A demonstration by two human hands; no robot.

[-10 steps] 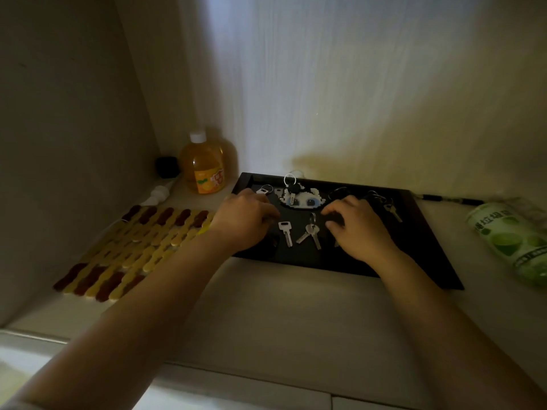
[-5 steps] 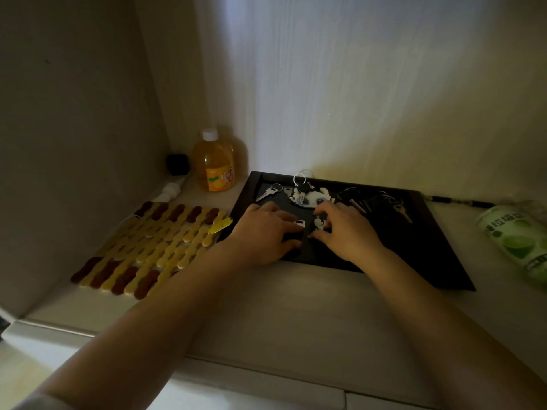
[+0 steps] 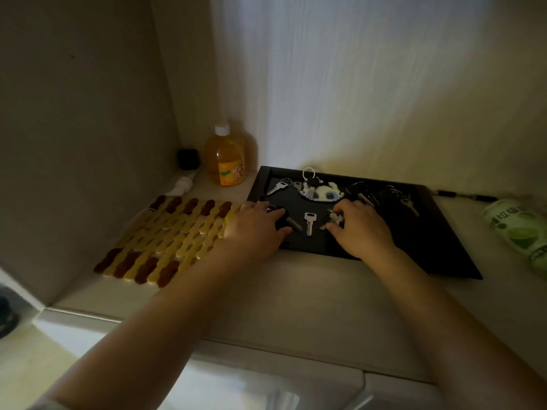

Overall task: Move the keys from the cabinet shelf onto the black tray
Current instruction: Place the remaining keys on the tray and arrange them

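Note:
The black tray lies on the cabinet shelf against the back wall. On it are a single silver key, a silver key on a ring, a key ring with a pixelled white animal charm and a dark bunch of keys. My left hand is over the tray's left front part, fingers and thumb closed on a black-headed key. My right hand is over the tray's middle, pinching a small bunch of silver keys.
A yellow and brown slatted mat lies left of the tray. An orange juice bottle, a black cube and a white pump head stand in the back left corner. A green can lies at the right, with a pen behind.
My hands have moved apart on the tray, uncovering the single silver key between them. The left now has the black-headed key, the right the small silver bunch.

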